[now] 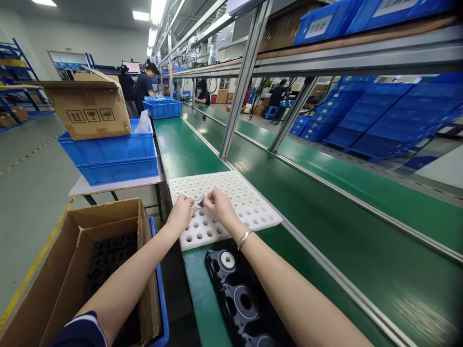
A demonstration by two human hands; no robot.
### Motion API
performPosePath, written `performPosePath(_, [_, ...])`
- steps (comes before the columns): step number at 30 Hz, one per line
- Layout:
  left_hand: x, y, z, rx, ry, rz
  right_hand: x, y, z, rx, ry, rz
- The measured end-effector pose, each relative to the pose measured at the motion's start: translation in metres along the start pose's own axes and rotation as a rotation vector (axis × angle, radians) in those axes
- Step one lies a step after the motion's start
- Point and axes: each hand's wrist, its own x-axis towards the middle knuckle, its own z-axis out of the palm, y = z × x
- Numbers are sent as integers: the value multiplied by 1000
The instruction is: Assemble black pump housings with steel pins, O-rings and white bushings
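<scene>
A white foam tray (224, 230) with rows of round holes lies on the green bench, and small cream-coloured rings (246, 198) sit in many of its far holes. Over the tray, my right hand (220, 205) is closed in a pinch on a small dark piece (201, 203), too small to name. Close beside it on the left, my left hand (182, 212) has its fingers pressed together; what they hold, if anything, I cannot make out. Nearer me, partly under my right forearm, lies a black tray (213, 274) of round dark parts (246, 301), one topped by a white ring (227, 260).
At the left stands an open cardboard box (47, 270) with black trays inside. Behind it, blue crates (115, 166) carry another carton (94, 113). A metal post (246, 77) rises beyond the foam tray, beside the long green belt (325, 217). Several people work farther off.
</scene>
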Motion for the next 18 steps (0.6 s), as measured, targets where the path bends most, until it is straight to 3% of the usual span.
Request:
performPosePath(3, [-1, 2, 2, -12, -4, -32, 11, 5, -3, 38, 31, 59])
performPosePath(9, [-2, -4, 6, -103, -1, -63, 7, -2, 20, -43, -187, -78])
performPosePath(14, [-11, -6, 9, -258, 96, -57, 6, -12, 31, -50, -138, -66])
performPosePath(18, [-17, -6, 2, -481, 158, -117, 9, -14, 12, 67, -21, 23])
